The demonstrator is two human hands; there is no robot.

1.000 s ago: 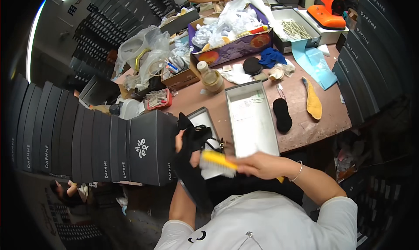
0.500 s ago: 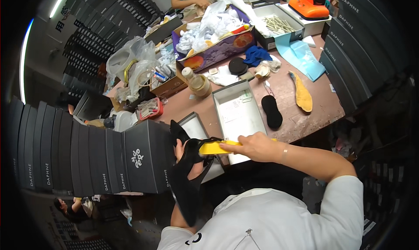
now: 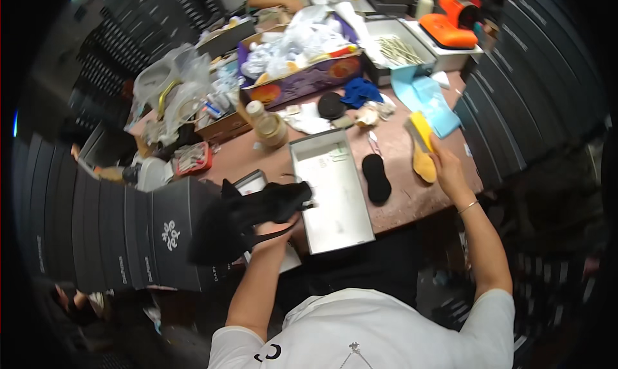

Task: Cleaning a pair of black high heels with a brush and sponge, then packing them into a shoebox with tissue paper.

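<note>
In my left hand [image 3: 275,230] is a black strappy shoe [image 3: 257,205], smeared by motion, over the left side of an open grey box with a white inside [image 3: 338,211]. The fingers are partly hidden behind the shoe. My right hand [image 3: 444,163] is stretched to the right side of the table and closed on a flat yellow tool [image 3: 421,128]. This tool is over the upper part of a tan insole-shaped piece [image 3: 423,166]; I cannot tell whether they touch. A black oblong pad [image 3: 377,179] lies between the open box and that piece.
Stacked dark shoe boxes line the left [image 3: 170,234] and right [image 3: 515,92]. Behind the box stand a capped jar [image 3: 270,129] and a purple carton [image 3: 302,85] of crumpled paper. An orange device [image 3: 447,24] is at the back right. Another person's hand [image 3: 293,6] shows across the table.
My right hand has carried the yellow tool from the shoe over to the tan piece on the right. My left hand has turned the shoe to lie more crosswise. The view has shifted slightly.
</note>
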